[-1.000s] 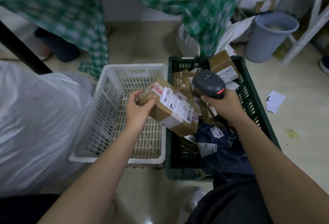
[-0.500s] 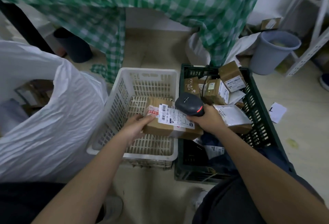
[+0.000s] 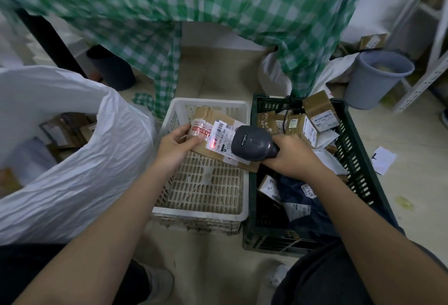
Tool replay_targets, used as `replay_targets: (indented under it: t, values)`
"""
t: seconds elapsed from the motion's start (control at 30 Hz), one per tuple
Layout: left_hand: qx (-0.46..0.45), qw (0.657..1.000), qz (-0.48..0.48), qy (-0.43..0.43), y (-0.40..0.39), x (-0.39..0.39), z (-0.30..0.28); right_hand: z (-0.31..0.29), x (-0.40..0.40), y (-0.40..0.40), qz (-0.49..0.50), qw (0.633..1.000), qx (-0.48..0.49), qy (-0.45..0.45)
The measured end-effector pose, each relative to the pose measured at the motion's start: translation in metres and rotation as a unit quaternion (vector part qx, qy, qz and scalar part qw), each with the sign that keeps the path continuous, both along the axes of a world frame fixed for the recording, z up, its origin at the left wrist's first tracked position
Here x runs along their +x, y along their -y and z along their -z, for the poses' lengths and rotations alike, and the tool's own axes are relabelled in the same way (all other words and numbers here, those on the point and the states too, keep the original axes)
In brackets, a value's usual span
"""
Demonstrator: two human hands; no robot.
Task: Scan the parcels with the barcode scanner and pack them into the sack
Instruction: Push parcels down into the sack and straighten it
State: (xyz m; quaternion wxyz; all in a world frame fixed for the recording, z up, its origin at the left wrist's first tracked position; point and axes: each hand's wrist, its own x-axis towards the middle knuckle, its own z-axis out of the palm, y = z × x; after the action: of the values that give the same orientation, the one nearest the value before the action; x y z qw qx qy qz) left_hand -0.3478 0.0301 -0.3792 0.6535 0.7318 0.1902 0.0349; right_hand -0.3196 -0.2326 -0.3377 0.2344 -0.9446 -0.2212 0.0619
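My left hand (image 3: 175,145) grips a brown cardboard parcel (image 3: 208,120) by its left end, above the white crate (image 3: 201,212). The parcel's white label faces up, and a red scan light glows on the barcode. My right hand (image 3: 292,156) holds a dark grey barcode scanner (image 3: 252,144), its head pointed down at that label, just right of the red light. The big white sack (image 3: 80,178) stands open on the left, with cardboard boxes visible inside its mouth.
A dark green crate (image 3: 354,149) on the right holds several brown parcels (image 3: 317,111) and dark blue mailer bags (image 3: 308,205). A grey bin (image 3: 373,81) stands at the back right beside a white metal rack (image 3: 426,71). A green checked cloth (image 3: 194,8) hangs over a table ahead. A scrap of paper (image 3: 383,160) lies on the floor.
The parcel moved left from over the green crate to above the white crate and turned label-up. The scanner came down over the label, and the red light now shows on the barcode.
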Motion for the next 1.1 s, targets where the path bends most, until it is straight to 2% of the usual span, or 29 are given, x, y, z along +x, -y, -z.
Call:
replay_targets:
  t: [0.13, 0.27, 0.67, 0.93, 1.1]
  values:
    - [0.007, 1.000, -0.002, 0.010, -0.005, 0.002, -0.003, -0.012, -0.005, -0.002, -0.011, 0.999, -0.049, 0.002]
    - [-0.001, 1.000, -0.009, 0.013, -0.008, 0.002, -0.003, -0.016, -0.006, -0.003, 0.007, 1.000, -0.023, -0.009]
    - [-0.001, 0.999, -0.027, 0.017, -0.008, -0.001, -0.012, -0.020, -0.004, -0.006, 0.008, 0.999, -0.025, -0.020]
    - [0.027, 0.999, -0.023, 0.030, -0.010, -0.020, -0.029, -0.009, -0.006, -0.001, 0.054, 0.993, 0.104, -0.008]
    - [0.054, 0.996, -0.008, 0.068, -0.015, -0.055, -0.054, -0.007, -0.022, 0.000, 0.143, 0.952, 0.261, -0.069]
